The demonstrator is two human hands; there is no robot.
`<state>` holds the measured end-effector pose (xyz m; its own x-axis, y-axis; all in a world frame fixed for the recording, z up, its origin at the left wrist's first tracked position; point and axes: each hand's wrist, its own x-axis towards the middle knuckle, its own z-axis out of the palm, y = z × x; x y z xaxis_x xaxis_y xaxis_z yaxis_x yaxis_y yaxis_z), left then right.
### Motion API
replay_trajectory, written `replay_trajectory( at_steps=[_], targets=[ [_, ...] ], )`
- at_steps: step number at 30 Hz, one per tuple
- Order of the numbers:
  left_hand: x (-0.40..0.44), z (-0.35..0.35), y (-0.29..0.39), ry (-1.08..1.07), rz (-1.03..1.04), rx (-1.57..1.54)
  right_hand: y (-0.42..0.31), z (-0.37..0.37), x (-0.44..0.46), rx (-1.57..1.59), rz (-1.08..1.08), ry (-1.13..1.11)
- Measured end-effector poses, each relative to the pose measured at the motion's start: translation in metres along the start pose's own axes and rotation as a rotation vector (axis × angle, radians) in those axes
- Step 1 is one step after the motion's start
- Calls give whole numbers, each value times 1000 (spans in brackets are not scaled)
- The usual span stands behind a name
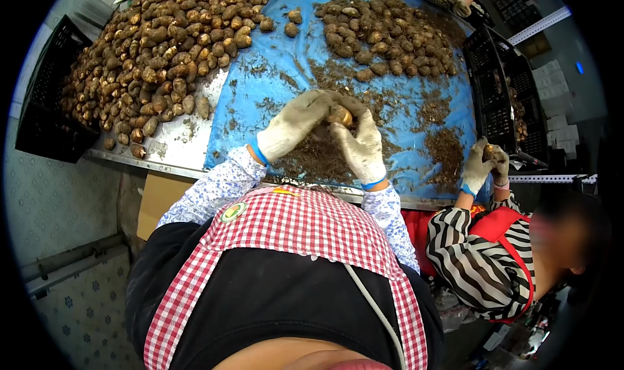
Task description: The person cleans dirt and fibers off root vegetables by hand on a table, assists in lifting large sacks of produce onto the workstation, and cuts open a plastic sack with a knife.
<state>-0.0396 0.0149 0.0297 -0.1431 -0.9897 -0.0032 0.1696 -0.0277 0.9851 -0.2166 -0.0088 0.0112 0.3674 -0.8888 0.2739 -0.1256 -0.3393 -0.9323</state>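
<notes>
Both my hands wear pale, soil-stained work gloves and meet above the blue sheet [257,90]. Between them is a small brown taro corm [340,115], its paler end showing. My left hand [300,122] comes in from the left with its fingers curled over the far side of the corm. On the right, my right hand [359,139] has thumb and fingers wrapped round the same corm. Loose root fibres and soil [318,159] lie on the sheet beneath my hands.
A large heap of taro [175,51] covers the left side, beside a black crate [49,103]. Another, dirtier taro pile [390,35] lies at the back right. Black crates [513,97] stand at the right edge, where a co-worker [481,253] holds something small in gloved hands.
</notes>
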Motion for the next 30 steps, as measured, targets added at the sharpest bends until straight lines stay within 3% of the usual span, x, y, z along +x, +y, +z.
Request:
replay_trajectory(
  at_steps=[1,4,5,8,9,13,16,17,20,21,24,25,28,29,30],
  targets=[
    [11,-1,-19,86,123,157,-4,2,-1,-234,-30,25],
    [13,1,-17,196,270,535,-1,8,-5,-309,-53,42],
    [9,2,1,162,139,591,-1,9,-7,-319,-84,53],
    [24,-6,9,156,-173,413,4,11,-6,-532,-376,-15],
    [35,-14,-11,98,-233,109,3,11,-7,-495,-333,-44],
    [38,-29,-41,75,-184,-282,4,7,-12,-193,-102,-14],
    [34,-23,-28,-22,-216,0,9,4,-16,-83,65,86],
    [21,-18,-21,-64,-48,389,12,0,-16,-164,2,86],
    [3,1,-5,53,210,716,9,3,-18,-268,55,89],
    [5,2,-8,94,297,698,8,6,-19,-255,47,110],
    [13,-1,-2,66,21,662,-1,9,-17,-462,-96,13],
    [18,-6,-9,48,31,608,-2,9,-17,-445,-62,-4],
    [43,-33,-43,-131,209,742,4,12,-15,-485,-315,-67],
    [56,-39,-56,-80,-214,504,2,13,-17,-442,-365,-39],
    [53,-42,-60,-66,-228,367,4,11,-18,-289,-261,-4]
  ],
)
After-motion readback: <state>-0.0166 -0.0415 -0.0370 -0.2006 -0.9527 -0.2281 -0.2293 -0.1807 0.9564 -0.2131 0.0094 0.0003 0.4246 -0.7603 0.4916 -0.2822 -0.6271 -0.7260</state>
